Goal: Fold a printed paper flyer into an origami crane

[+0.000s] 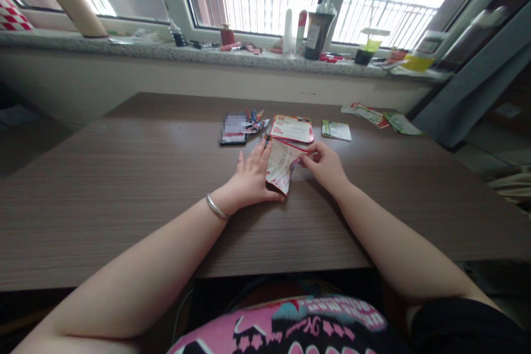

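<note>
A printed paper sheet [279,165], cream with red edges, lies on the table between my hands, its right side bent up in a fold. My left hand [252,180] rests on its left edge with the fingers spread. At the sheet's right corner, my right hand [326,165] pinches the paper between thumb and fingers. Just beyond stands a stack of printed sheets [292,128] with red borders. A folded colourful paper piece [258,121] sits beside a phone-like dark-edged object [234,128], whose top is blurred out.
A smaller green-and-white stack of papers [336,130] lies right of the sheets. Loose paper strips [371,115] are at the table's far right corner. Cups, bottles and pens crowd the stone windowsill [257,55] behind the brown table [124,177].
</note>
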A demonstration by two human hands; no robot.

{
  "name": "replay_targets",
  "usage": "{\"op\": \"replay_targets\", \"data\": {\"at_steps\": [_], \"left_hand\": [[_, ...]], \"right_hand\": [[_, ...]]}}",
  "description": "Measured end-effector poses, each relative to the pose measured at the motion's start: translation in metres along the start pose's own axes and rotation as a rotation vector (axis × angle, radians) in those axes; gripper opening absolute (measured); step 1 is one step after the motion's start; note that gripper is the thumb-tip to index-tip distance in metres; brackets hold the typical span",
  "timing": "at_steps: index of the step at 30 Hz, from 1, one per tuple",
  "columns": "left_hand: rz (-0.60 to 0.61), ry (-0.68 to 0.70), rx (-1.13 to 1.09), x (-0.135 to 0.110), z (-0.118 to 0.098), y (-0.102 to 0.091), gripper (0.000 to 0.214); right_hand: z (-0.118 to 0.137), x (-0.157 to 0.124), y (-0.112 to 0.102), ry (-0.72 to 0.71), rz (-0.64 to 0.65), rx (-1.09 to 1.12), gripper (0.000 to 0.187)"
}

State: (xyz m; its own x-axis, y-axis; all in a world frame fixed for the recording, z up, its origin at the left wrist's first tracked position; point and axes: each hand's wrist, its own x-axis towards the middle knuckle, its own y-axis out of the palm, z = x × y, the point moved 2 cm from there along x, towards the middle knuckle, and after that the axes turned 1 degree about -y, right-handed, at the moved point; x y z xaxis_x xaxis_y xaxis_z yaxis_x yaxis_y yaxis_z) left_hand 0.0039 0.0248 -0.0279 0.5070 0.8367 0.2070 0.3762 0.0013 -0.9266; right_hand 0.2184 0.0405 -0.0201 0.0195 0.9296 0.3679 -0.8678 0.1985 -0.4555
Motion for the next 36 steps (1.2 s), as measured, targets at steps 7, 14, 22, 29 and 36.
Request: {"op": "replay_targets", "data": {"at_steps": [7, 14, 22, 29, 36], "left_hand": [[-0.112, 0.096, 0.044, 0.000, -0.005, -0.008, 0.138], [-0.210, 0.237, 0.100, 0.002, -0.007, -0.012, 0.137], [-0.246, 0.295, 0.063, -0.001, -0.014, -0.019, 0.121], [-0.252, 0.252, 0.042, -0.001, -0.019, -0.027, 0.094], [-0.279, 0.221, 0.072, -0.001, -0.021, -0.031, 0.088]], "right_hand": [[-0.009, 0.003, 0.001, -0.037, 0.006, 0.014, 0.013], [0.010, -0.006, 0.005, -0.237, 0.093, -0.021, 0.007], [0.018, -0.009, 0.001, -0.321, 0.056, -0.022, 0.006], [0.020, -0.010, 0.000, -0.355, 0.073, -0.031, 0.005], [0.025, -0.013, -0.001, -0.405, 0.154, 0.009, 0.007]]}}
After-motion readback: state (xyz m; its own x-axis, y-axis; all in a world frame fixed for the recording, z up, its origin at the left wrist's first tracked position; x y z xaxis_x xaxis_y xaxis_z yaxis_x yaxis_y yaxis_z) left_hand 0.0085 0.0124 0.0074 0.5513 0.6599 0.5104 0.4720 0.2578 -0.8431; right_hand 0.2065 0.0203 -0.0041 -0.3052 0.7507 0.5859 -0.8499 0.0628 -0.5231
